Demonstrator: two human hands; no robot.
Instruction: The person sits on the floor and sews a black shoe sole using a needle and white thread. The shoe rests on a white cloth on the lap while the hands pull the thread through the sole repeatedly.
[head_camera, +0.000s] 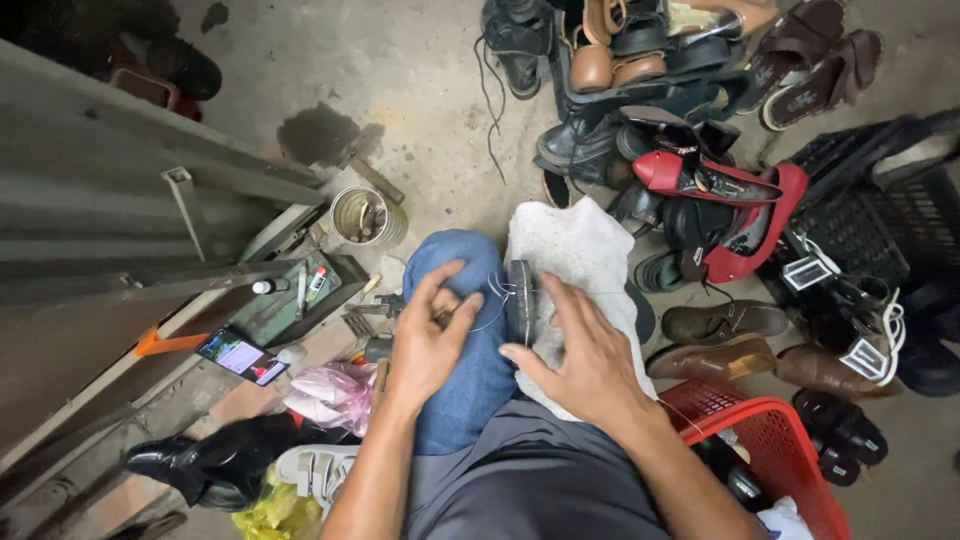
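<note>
1. Dark rubber and leather, the shoe sole (521, 300) stands on its edge on a white cloth (580, 270) over the person's knees, between both hands. It looks light but stiff, so I judge it is best held at its sides, pressed against the cloth.
2. White thread (493, 296) runs from the sole to the left hand (432, 335); it is thin and slips easily.
3. The left hand rests on the blue knee (455, 330), fingers pinched together on the thread.
4. The right hand (585, 355) lies flat, fingers spread, pressing beside the sole.
</note>
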